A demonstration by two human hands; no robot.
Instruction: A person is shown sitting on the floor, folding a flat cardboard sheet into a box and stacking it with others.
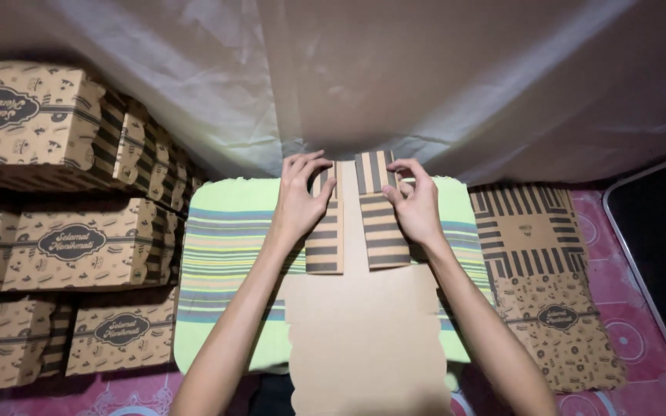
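Note:
A flat brown cardboard box blank [364,331] lies plain side up on a green striped cloth [221,254], running away from me. Its two far flaps are folded over and show black and tan stripes. My left hand [300,202] presses down the left striped flap [325,245], fingers spread over its far end. My right hand [414,202] presses the right striped flap [383,231], fingertips at its upper edge. Both forearms reach in from the bottom of the view.
Stacks of folded printed cardboard boxes [63,246] fill the left side in three rows. A pile of flat printed blanks [545,277] lies on the right over a pink patterned mat [626,339]. A pale plastic sheet [425,77] hangs behind. A dark tray edge [657,231] is far right.

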